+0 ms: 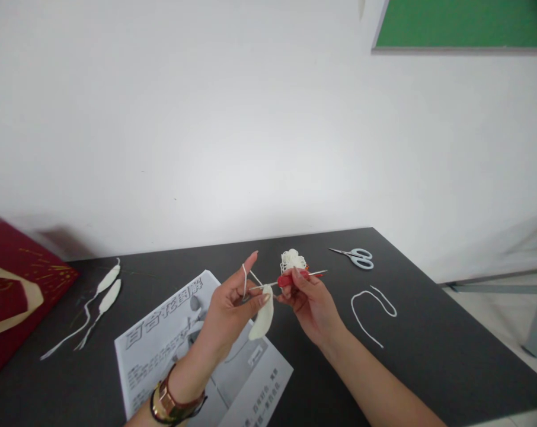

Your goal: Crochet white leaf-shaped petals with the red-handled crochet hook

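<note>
My left hand pinches a white crocheted petal that hangs below its fingers. White yarn runs over its raised index finger. My right hand is closed on a red-handled crochet hook, whose metal tip points left into the top of the petal. Both hands are held just above the dark table. Behind the hook, a small ball of white yarn rests on the table.
A printed instruction sheet lies under my left arm. Two finished white petals with long tails lie at the left, beside a red bag. Scissors and a loose yarn strand lie at the right. A white wall stands behind.
</note>
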The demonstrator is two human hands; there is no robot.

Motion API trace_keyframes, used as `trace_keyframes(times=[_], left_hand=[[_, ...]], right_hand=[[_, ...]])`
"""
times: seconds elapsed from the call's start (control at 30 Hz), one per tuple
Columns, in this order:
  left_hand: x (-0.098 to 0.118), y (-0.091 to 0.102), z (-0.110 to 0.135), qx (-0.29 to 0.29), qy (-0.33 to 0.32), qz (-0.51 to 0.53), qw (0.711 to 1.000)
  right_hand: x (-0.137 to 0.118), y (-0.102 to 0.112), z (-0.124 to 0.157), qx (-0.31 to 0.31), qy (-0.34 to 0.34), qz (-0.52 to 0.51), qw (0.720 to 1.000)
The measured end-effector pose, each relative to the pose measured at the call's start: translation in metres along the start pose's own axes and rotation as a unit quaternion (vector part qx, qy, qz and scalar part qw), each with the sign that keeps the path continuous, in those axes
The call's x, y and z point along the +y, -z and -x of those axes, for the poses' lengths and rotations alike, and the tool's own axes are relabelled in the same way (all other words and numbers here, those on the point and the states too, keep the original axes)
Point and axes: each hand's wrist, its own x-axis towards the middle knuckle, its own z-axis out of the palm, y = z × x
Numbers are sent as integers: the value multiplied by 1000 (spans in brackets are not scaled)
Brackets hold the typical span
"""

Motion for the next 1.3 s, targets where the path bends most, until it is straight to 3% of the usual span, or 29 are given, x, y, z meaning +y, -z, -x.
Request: trace_keyframes(times=[0.1, 0.17, 0.23, 0.33, 0.4, 0.47, 0.5, 0.53, 0.57, 0.67, 0.7, 0.77, 0.9, 1.3], left_hand=[[0, 1, -1, 30, 2, -2, 1000], [-1, 1, -2, 48, -2, 1, 999], [-1, 0, -3, 56, 0, 21, 998], [-1, 0, -3, 48, 14, 80, 996], [1, 1, -3, 35, 32, 137, 990], [2, 5, -4, 8, 68, 195, 978], [3, 7, -5, -12, 92, 218, 972], [4, 10, -6, -33, 111, 234, 965], [5, 13, -8, -52, 124, 243, 961], [9, 24, -13, -105, 129, 222, 961], [10, 27, -14, -123, 130, 203, 963], [14, 33, -14, -153, 137, 159, 966], [21, 40, -11, -160, 134, 112, 972], [28, 45, -7, -224, 128, 62, 964]], right_hand=[[1, -1, 4, 9, 93, 80, 992], [1, -2, 9, 2, 193, 190, 963], [2, -1, 14, -33, 318, 329, 888], [2, 2, 19, -118, 489, 483, 717], [2, 6, 21, -159, 553, 535, 618], [1, 9, 21, -189, 574, 557, 570], [0, 9, 20, -197, 573, 552, 573], [-1, 9, 20, -199, 562, 535, 598], [-2, 8, 19, -196, 539, 509, 642], [-5, 1, 16, -149, 409, 388, 812], [-6, -2, 16, -135, 358, 346, 857], [-7, -5, 15, -116, 278, 276, 913], [-9, -5, 16, -107, 218, 217, 945], [-19, 2, 16, -139, 204, 182, 952]])
